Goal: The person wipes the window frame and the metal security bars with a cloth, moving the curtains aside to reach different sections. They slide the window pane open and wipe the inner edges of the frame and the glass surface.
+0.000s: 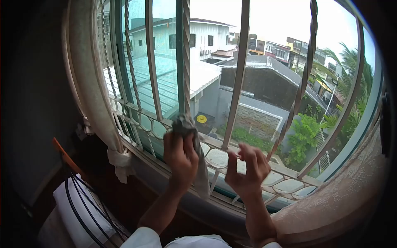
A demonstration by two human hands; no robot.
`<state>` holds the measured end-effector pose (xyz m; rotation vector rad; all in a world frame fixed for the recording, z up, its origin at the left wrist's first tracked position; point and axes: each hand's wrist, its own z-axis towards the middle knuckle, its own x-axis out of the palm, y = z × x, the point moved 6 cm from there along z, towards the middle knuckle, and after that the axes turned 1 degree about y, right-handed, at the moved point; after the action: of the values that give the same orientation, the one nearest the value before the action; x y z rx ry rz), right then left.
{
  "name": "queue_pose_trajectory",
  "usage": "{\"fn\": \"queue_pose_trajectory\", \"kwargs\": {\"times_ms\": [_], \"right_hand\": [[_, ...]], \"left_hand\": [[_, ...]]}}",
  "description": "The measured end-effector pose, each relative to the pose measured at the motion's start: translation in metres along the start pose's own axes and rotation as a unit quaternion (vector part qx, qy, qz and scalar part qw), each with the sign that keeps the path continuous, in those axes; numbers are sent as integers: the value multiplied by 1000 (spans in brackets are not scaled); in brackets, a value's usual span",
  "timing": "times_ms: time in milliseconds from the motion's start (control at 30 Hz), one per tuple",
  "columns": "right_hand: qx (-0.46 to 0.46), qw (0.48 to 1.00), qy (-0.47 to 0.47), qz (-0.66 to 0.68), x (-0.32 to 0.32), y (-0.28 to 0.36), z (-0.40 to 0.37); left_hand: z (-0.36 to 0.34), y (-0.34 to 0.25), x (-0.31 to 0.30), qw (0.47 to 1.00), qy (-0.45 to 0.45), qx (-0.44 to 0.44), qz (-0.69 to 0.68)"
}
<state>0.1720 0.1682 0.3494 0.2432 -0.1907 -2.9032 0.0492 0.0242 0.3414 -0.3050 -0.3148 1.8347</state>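
Note:
My left hand (180, 156) is closed on a grey cloth (201, 175), bunched around the lower part of a twisted metal bar (186, 74) of the window grille. The cloth's loose end hangs down past the lower ring pattern of the grille (217, 158). To the right, my right hand (249, 168) is raised in front of the grille between two upright bars. Its thumb and fingers are bent with a gap between them, and I see nothing held there.
A knotted curtain (120, 161) hangs on the left and a lace curtain (331, 202) on the right. At lower left, dark cables or thin bars (80, 206) cross a white padded item (70, 198). Beyond the sliding glass pane (167, 62) are roofs and plants.

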Motion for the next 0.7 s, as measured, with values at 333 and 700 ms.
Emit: {"fn": "queue_pose_trajectory", "kwargs": {"times_ms": [333, 700], "right_hand": [[64, 996, -5, -55, 53, -10, 8], [75, 993, 25, -85, 55, -7, 9]], "left_hand": [[68, 16, 22, 994, -90, 44, 34], [469, -70, 24, 924, -200, 276, 172]]}}
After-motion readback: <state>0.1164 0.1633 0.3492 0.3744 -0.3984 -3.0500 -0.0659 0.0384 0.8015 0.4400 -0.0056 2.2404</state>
